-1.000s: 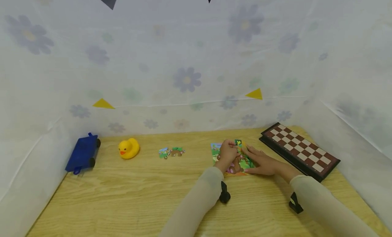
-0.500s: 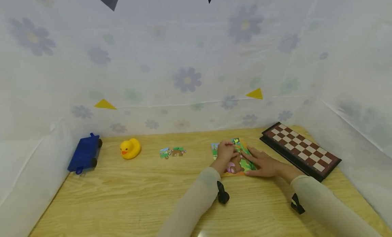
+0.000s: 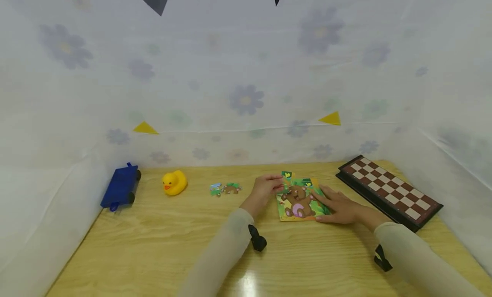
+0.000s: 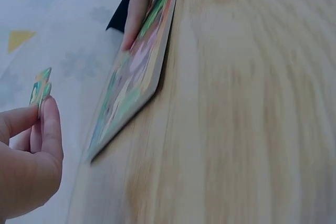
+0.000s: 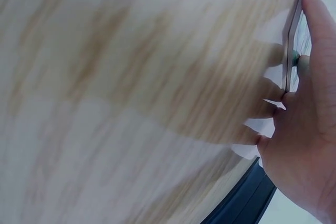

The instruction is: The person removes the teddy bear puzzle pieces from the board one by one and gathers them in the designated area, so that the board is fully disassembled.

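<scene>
My left hand (image 3: pixel 265 188) is just left of a bear jigsaw puzzle (image 3: pixel 297 203) in a flat tray and pinches a small puzzle piece (image 4: pixel 40 90) between thumb and fingers. Green with a yellow bird, that piece shows above the tray's upper left corner in the head view. The left wrist view has it raised against the white cloth. On the right edge of the puzzle rests my right hand (image 3: pixel 340 206), fingers spread and reaching onto the picture. In the right wrist view its thumb (image 5: pixel 315 17) lies along the tray's edge.
Several loose puzzle pieces (image 3: pixel 230 188) lie mid-table, left of my hands. Farther left are a yellow rubber duck (image 3: pixel 174 182) and a blue toy cart (image 3: pixel 121 186). A folded checkerboard case (image 3: pixel 390 190) sits right of the puzzle. White floral cloth walls enclose the table.
My left hand has moved left off the puzzle with the puzzle piece, uncovering the bear picture. My right hand stays at the tray's right edge. The head view has turned slightly left.
</scene>
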Motion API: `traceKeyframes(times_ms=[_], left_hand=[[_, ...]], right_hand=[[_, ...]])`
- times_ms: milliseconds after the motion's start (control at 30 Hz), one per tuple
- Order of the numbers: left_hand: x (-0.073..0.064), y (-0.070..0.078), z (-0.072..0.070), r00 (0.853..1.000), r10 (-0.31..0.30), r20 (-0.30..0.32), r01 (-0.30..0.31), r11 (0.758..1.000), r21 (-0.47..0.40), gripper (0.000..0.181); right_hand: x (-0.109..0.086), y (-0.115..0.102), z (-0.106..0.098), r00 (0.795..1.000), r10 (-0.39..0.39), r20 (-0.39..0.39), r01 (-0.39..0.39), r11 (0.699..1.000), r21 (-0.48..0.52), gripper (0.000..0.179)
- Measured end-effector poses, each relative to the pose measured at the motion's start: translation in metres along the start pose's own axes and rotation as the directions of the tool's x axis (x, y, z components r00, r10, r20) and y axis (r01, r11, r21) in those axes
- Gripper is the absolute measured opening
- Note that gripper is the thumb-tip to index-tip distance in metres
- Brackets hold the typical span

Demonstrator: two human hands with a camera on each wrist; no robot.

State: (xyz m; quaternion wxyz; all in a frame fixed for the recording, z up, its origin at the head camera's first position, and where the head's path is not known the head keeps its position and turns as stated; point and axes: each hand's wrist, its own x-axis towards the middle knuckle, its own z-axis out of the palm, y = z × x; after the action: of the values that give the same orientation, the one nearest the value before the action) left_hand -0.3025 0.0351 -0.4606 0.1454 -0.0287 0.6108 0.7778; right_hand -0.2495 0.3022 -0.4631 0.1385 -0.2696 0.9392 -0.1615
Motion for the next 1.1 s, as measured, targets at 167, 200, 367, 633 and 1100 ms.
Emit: traceKeyframes(times_ms=[167,200,367,633,1100], left_hand=[[-0.003,0.008,-0.026,0.999,-0.008,-0.038,0.007,1.0,-0.011,0.024],[-0.004,0.01,-0.031,0.999,-0.004,-0.046,0.004,1.0,-0.003,0.025],[-0.005,0.015,-0.05,0.998,0.002,-0.062,0.0,1.0,0.024,0.028],[-0.006,0.017,-0.072,0.992,0.056,-0.114,-0.042,0.992,0.12,0.027],[-0.011,0.022,-0.099,0.967,0.145,-0.21,-0.061,0.929,0.364,0.017]], right_hand=[[-0.003,0.003,0.0,1.0,0.002,-0.019,-0.002,1.0,0.0,0.088],[-0.003,0.003,0.0,1.0,0.003,-0.021,-0.003,1.0,0.002,0.088],[-0.003,0.006,-0.001,1.0,0.012,-0.017,-0.012,1.0,0.004,0.087],[-0.001,0.003,-0.003,1.0,-0.004,-0.023,0.004,1.0,-0.007,0.086],[-0.001,0.002,0.003,0.999,0.002,-0.032,-0.002,1.0,0.008,0.086]])
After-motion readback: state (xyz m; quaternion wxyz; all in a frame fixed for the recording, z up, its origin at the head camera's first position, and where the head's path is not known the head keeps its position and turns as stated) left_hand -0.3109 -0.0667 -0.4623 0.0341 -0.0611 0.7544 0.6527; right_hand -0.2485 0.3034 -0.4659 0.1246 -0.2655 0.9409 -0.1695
